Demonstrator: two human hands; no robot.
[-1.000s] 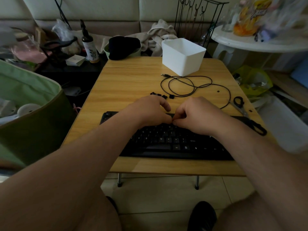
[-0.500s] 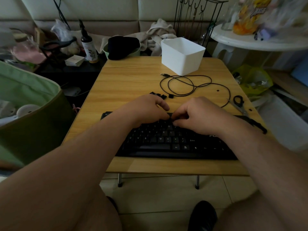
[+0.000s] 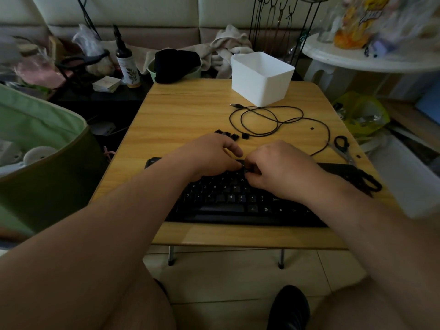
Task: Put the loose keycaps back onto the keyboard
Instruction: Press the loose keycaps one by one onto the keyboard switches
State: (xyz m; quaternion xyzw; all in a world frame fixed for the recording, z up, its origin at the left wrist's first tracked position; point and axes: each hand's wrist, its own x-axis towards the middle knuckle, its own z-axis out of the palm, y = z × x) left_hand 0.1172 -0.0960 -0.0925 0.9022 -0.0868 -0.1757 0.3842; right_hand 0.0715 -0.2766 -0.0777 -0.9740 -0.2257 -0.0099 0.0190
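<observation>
A black keyboard (image 3: 238, 201) lies along the near edge of the wooden table (image 3: 185, 110). Both hands rest over its upper rows, fingertips meeting at the middle. My right hand (image 3: 283, 170) pinches a small black keycap (image 3: 246, 168) between thumb and fingers, right over the keys. My left hand (image 3: 212, 156) is curled beside it, fingertips touching the same spot; whether it grips anything is hidden. Several loose black keycaps (image 3: 228, 134) lie in a small cluster on the table just beyond my left hand. Two more small keycaps (image 3: 312, 128) lie farther right.
A white plastic bin (image 3: 262, 78) stands at the table's far side. The keyboard's black cable (image 3: 266, 120) loops in front of it. Scissors (image 3: 342, 148) lie at the right edge. A green bag (image 3: 42, 148) is left of the table, a white round table (image 3: 357, 58) at right.
Both hands stayed together over the keyboard's top rows, making only small finger motions. My right fingers shifted slightly on the keycap. The view drifted a little.
</observation>
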